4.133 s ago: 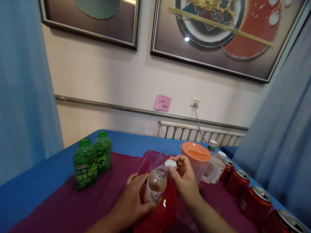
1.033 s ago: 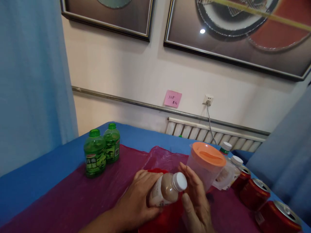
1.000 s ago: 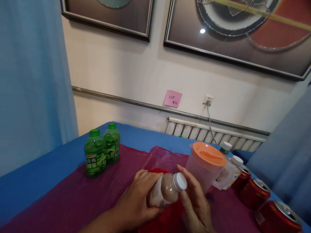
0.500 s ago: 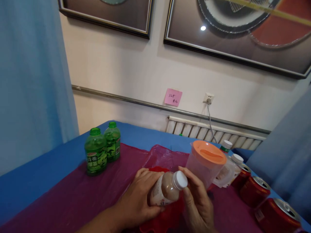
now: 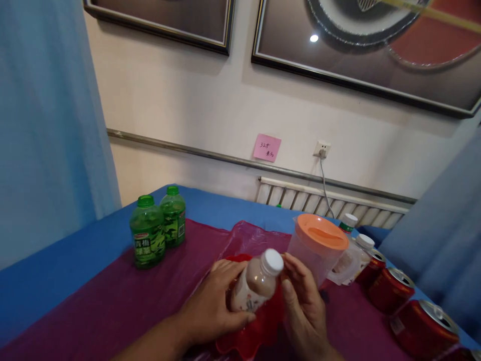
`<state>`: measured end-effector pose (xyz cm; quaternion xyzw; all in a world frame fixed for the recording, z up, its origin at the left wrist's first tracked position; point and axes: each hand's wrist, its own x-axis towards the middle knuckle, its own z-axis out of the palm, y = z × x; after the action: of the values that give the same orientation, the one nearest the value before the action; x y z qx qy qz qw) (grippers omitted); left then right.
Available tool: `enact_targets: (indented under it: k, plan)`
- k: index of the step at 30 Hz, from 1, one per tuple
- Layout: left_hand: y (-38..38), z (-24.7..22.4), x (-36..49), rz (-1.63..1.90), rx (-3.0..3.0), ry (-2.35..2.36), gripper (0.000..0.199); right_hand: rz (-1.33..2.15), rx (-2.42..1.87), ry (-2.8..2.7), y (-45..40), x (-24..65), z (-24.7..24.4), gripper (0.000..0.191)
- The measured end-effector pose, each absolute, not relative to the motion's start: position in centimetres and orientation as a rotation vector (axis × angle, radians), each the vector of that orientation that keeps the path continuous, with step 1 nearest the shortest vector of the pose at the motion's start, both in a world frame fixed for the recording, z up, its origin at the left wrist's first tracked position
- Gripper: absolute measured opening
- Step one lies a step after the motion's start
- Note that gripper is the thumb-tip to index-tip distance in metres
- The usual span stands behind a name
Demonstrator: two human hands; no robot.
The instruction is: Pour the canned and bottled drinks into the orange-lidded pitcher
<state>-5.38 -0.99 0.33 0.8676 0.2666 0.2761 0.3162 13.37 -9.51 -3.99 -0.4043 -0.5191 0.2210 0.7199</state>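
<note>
My left hand [image 5: 210,303] is wrapped round a drink bottle [image 5: 259,278] with a white cap, a pale label and light brown contents. The bottle leans a little to the right. My right hand [image 5: 306,303] is beside the cap with its fingers curved and apart, and nothing shows in it. Under the bottle, partly hidden by my hands, lies a red tray or dish [image 5: 263,321] with a wavy rim. Just behind my right hand stands a clear plastic pitcher [image 5: 308,253] with an orange lid.
Two open green tea bottles [image 5: 147,235] stand at the left on the purple plastic sheet [image 5: 112,296] over the blue table [image 5: 48,265]. Right of the pitcher are white-capped bottles [image 5: 364,243] and several red cans [image 5: 424,326]. A radiator [image 5: 293,195] stands behind.
The bottle in my left hand has tipped more upright and shifted slightly left. My right hand's fingers have come away from the cap. The view has moved slightly.
</note>
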Motion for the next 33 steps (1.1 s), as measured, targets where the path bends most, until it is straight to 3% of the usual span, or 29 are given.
enact_targets:
  k: [6, 14, 21, 25, 33]
  plan:
    - [-0.1, -0.4, -5.2, 0.931, 1.901, 0.794, 0.064, 0.497, -1.037, -1.256, -9.1, 13.5, -4.5, 0.041]
    - [0.6, -2.4, -5.8, 0.991, 2.263, 0.748, 0.072, 0.528, -1.005, -1.364, -8.6, 11.5, -1.4, 0.069]
    - [0.4, -2.1, -5.8, 1.065, 2.317, 0.657, 0.08, 0.449, -1.137, -1.372, -10.4, 12.9, 1.8, 0.061]
    - [0.0, -1.5, -5.8, 1.216, 2.317, 0.74, 0.061, 0.422, -1.21, -1.205, -14.3, 17.3, 2.7, 0.057]
    - [0.5, -1.4, -5.3, 1.332, 2.353, 0.81, 0.042, -0.082, -1.776, -0.884, -18.0, 31.4, 0.3, 0.064]
